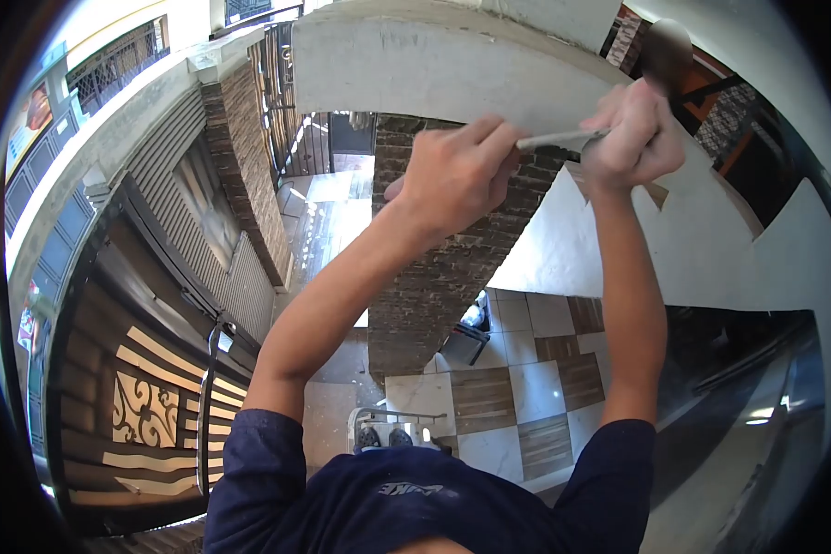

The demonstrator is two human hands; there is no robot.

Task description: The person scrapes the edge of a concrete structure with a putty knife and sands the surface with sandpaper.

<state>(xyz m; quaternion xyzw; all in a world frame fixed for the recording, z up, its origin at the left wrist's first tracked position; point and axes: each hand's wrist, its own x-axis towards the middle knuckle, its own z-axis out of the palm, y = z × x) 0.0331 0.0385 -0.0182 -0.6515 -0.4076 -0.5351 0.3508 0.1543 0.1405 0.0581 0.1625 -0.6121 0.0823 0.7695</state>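
Note:
Both my arms are raised in front of a grey concrete beam (452, 69). A thin, pale, cord-like length (559, 139) runs almost level between my hands, and its exact kind is too small to make out. My left hand (460, 174) is closed, fingers curled around the length's left end. On the other side, my right hand (639, 138) makes a fist at its right end, a little higher than the left. The parts inside both fists are hidden.
Below me a step platform (406, 417) holds my dark shoes (379, 437). A stone-clad pillar (425, 305) rises under the beam. A brown metal gate (143, 406) is at left, a white wall (702, 249) at right. Checkered tiles (483, 397) cover the floor.

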